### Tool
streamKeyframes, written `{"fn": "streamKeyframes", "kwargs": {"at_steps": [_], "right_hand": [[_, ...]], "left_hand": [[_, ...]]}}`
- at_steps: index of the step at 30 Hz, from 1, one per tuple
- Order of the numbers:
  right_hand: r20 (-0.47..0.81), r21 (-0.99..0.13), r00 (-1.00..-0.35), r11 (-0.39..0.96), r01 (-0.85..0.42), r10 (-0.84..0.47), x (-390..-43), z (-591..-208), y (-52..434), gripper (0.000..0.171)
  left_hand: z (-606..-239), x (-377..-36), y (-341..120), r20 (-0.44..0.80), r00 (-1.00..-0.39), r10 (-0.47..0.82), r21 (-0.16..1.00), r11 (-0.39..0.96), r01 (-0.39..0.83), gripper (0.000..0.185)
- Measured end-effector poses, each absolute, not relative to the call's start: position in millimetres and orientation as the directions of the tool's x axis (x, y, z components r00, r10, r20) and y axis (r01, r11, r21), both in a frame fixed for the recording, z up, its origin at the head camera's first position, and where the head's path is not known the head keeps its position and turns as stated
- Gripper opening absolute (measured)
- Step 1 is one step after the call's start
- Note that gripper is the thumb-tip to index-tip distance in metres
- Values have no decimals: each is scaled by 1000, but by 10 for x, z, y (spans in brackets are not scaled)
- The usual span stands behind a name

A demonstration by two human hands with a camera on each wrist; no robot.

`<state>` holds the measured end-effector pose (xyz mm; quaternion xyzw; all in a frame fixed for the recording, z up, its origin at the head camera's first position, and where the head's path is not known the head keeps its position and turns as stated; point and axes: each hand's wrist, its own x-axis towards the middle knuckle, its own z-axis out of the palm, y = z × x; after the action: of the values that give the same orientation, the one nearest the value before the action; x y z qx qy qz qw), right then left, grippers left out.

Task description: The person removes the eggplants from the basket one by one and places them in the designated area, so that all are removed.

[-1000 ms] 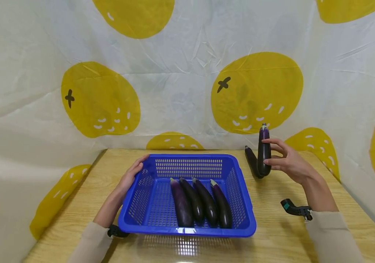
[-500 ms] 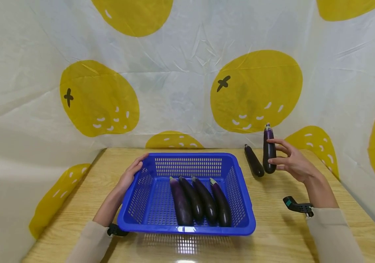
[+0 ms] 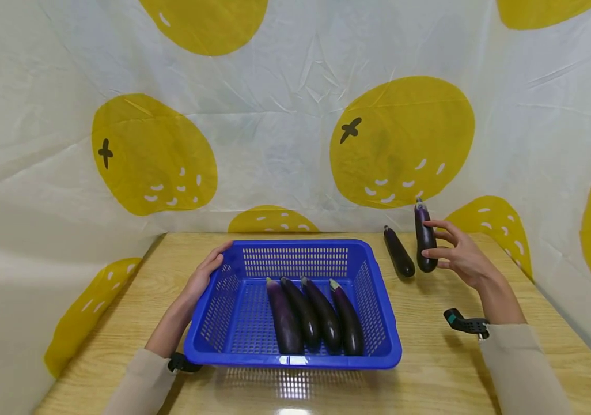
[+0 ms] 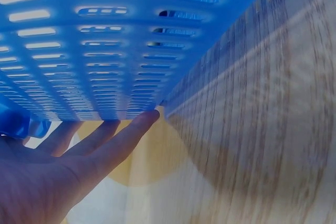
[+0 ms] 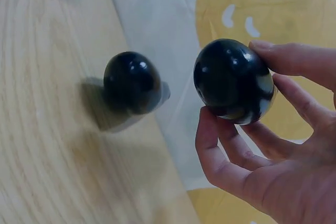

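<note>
My right hand (image 3: 461, 256) pinches a dark purple eggplant (image 3: 424, 236) between thumb and fingers, its stem end up and its round end tilted toward me. In the right wrist view the same held eggplant (image 5: 231, 80) shows its glossy end. Left of it, a second eggplant (image 3: 398, 252) lies on the table. Several more eggplants (image 3: 321, 317) lie side by side in a blue plastic basket (image 3: 295, 361), stems pointing away. My left hand (image 3: 203, 279) rests at the basket's back left side; in the left wrist view its extended fingers (image 4: 126, 135) touch the perforated outer wall.
The basket stands on a light wood-grain table (image 3: 430, 357). A white cloth (image 3: 275, 144) with large yellow fruit prints hangs behind the table and along both sides. Black camera mounts (image 3: 465, 323) are worn at both wrists.
My right hand has shifted a little right with the eggplant, so the one on the table beside it is uncovered. My left hand and the basket have stayed in place.
</note>
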<state>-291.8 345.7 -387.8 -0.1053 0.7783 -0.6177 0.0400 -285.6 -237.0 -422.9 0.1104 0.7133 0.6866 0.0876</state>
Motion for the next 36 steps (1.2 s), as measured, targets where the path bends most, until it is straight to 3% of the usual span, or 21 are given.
{"fn": "streamKeyframes", "kwargs": {"at_steps": [20,29,36], "right_hand": [[4,-877,-995,477,-53,-102,-3065,-4084,3548,68],[24,-878,-995,474,-69,-101,-3059,-4170,3540,57],[17,-843,-992,531,-83,-127,-3070,-4225,3553,58]], "left_hand": [[-4213,-2870,-2375,53,-956,287,997,38,67,53],[-4203,-2856,-2371,49,-955,293,998,24,59,54],[-4214,-2853,-2376,46,-952,302,999,10,52,54]]}}
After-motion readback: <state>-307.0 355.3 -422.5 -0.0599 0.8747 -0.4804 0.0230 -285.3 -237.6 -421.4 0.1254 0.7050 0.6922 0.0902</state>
